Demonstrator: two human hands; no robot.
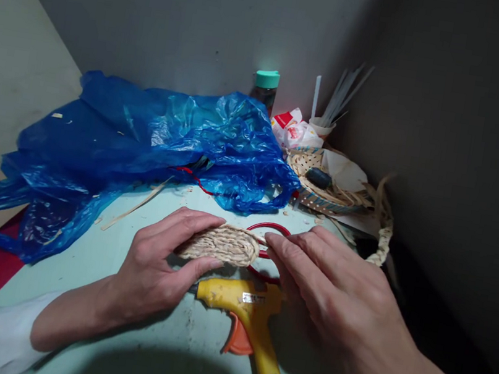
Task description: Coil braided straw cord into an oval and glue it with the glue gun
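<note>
My left hand grips an oval coil of braided straw between thumb and fingers. The coil is tilted so its flat face with several wound rows shows. From its top edge a straw braid runs right into my right hand, whose fingers are pressed together around it. More of the straw braid emerges past my right hand and arches up toward a basket. Directly below the coil lies a yellow glue gun with an orange trigger, its nozzle pointing left. Red scissors handles show behind my right fingertips, partly hidden.
A crumpled blue plastic bag spreads over the table's back left. At the back right stand a woven basket holding straw and a dark object, a cup of glue sticks, and a green-lidded jar. Grey walls close in behind.
</note>
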